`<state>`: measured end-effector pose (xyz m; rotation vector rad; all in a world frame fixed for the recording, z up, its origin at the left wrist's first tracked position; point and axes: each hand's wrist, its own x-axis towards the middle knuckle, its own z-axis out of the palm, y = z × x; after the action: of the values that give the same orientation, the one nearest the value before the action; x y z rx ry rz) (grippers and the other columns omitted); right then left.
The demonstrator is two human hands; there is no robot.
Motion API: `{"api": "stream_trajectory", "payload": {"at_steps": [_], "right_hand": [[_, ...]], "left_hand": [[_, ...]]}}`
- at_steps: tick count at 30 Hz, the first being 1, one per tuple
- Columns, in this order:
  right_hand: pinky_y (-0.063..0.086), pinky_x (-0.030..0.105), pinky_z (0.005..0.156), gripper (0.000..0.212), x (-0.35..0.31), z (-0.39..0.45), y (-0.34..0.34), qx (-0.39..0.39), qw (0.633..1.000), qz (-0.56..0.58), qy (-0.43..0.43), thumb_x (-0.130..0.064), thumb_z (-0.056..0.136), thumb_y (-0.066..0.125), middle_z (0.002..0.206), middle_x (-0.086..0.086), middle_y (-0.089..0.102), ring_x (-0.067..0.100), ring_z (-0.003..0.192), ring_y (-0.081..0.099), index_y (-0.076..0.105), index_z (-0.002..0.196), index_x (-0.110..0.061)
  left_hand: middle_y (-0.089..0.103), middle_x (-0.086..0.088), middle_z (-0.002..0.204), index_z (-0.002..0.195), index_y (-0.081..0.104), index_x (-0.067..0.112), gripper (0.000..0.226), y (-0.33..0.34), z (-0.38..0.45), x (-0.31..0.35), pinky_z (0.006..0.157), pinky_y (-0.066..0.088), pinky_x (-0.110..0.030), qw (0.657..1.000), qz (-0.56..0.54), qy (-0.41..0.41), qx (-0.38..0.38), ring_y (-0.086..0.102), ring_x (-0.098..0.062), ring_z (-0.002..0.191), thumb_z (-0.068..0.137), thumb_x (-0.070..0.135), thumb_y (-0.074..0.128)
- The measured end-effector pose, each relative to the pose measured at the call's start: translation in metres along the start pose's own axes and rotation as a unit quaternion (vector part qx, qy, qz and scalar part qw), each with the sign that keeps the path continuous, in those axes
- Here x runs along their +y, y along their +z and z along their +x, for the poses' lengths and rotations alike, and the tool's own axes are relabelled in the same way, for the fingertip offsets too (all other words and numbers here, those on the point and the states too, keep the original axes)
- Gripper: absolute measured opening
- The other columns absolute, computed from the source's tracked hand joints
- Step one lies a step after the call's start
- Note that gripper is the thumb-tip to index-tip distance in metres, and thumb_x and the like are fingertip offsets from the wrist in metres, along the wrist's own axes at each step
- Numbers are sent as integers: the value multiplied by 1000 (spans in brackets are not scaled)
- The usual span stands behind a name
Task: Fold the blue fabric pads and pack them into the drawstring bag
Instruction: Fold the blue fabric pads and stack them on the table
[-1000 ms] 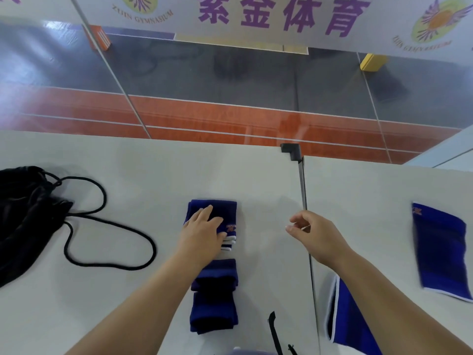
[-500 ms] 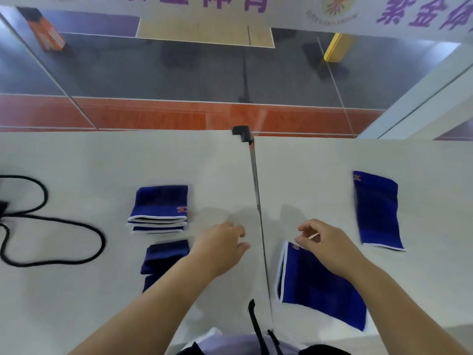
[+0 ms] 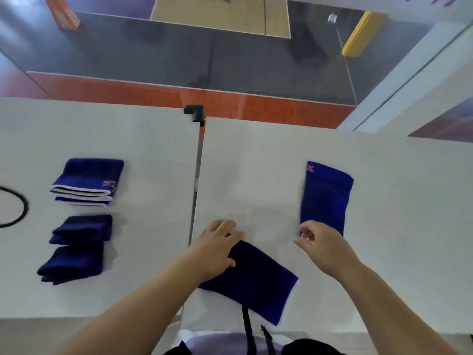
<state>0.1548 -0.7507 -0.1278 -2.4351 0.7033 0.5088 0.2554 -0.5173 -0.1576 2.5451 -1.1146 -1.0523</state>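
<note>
1. While the left hand [image 3: 217, 248] lies on the far left corner of the nearer flat blue fabric pad with a white edge [image 3: 258, 280], fingers gently bent over the cloth, the step in hand looks like starting the next fold; whether it pinches the cloth or only presses it I cannot tell.
2. Holding that corner down while the other hand takes the opposite end should let the pad fold squarely, edge to edge.
3. That right hand [image 3: 321, 245] hovers with loosely curled fingers and holds nothing, in front of the near end of the second unfolded blue pad with an orange mark [image 3: 326, 196].
4. On the white table [image 3: 256, 162], well to the left across the seam, wait three folded pads: a white-edged folded blue stack [image 3: 87, 181] and two darker folded blue bundles [image 3: 82, 229] [image 3: 73, 263].
5. Only a loop of black drawstring cord [image 3: 24, 208] shows at the left edge; the bag itself is out of view, so packing is not yet begun.
6. Compared with half a second ago, the left hand has crossed the seam from bare table onto the near pad, and the right hand has lifted off that pad toward the far one.
</note>
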Motion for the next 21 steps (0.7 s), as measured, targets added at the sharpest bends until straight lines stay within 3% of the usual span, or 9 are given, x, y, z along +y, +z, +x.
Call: {"api": "stream_trajectory", "payload": {"at_steps": [8, 10, 14, 17, 21], "right_hand": [[42, 35, 99, 50, 40, 35, -19, 52, 997, -57, 3, -34, 91, 58, 137, 3, 45, 23, 125, 41, 44, 136, -17], [40, 36, 102, 58, 46, 42, -21, 34, 997, -65, 4, -36, 90, 59, 143, 2, 36, 23, 130, 35, 39, 141, -18], [33, 39, 112, 78, 54, 46, -25, -29, 996, -78, -15, -45, 82, 66, 153, 1, 16, 23, 139, 20, 28, 147, -22], [27, 40, 116, 87, 63, 44, -29, -48, 994, -98, -32, -43, 79, 70, 157, -1, 10, 23, 143, 13, 23, 149, -23], [23, 36, 117, 75, 75, 44, -27, -29, 991, -124, -53, -32, 85, 65, 160, -1, 9, 22, 145, 11, 25, 148, -20]], "left_hand": [[46, 1, 123, 124, 46, 26, 49, -10, 28, 14, 94, 38, -34, 992, 57, -96, 55, 44, -22, 115, 84, 51, 58], [50, 2, 113, 111, 52, 22, 40, -13, 34, 11, 83, 41, -33, 987, 23, -142, 71, 51, -22, 105, 84, 51, 59], [57, -3, 98, 89, 50, 19, 24, -20, 36, 3, 79, 50, -40, 961, -77, -232, 127, 56, -25, 89, 88, 41, 57], [58, -6, 90, 90, 49, 15, 22, -25, 34, 0, 69, 46, -36, 930, -109, -298, 185, 55, -27, 81, 94, 36, 47], [57, -7, 86, 101, 48, 11, 18, -26, 37, 6, 61, 39, -34, 882, -233, -340, 227, 54, -27, 74, 98, 28, 40]]}}
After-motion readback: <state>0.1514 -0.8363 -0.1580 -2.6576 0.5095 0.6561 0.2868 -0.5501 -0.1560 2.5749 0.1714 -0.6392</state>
